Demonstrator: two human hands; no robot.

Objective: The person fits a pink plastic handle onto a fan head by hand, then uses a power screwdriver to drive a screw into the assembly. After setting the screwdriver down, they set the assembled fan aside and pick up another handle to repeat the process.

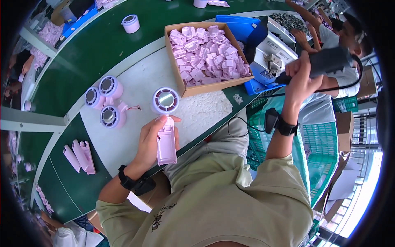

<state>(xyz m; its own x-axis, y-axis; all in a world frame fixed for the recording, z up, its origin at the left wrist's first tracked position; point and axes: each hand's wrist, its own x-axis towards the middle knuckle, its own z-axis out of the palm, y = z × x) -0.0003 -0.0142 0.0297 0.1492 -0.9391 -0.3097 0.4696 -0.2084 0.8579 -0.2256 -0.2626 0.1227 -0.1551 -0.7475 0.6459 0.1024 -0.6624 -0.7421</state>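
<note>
My left hand is closed around the handle of a pink handheld fan, held over the near edge of the bench with its round head pointing away from me. The handle's face looks uncovered, with its inside showing. Off to the right, my right hand grips a black electric screwdriver, its cord trailing behind. The screwdriver's tip is beside a white screw feeder machine; whether the two touch, I cannot tell. Left of the held fan, three fan heads rest in a cluster on a pale mat.
An open cardboard box full of small pink parts stands beyond my hands. Blue bins surround the feeder. Pink handle shells lie at left, another fan head farther back. Green crates stand at right; a co-worker sits beyond.
</note>
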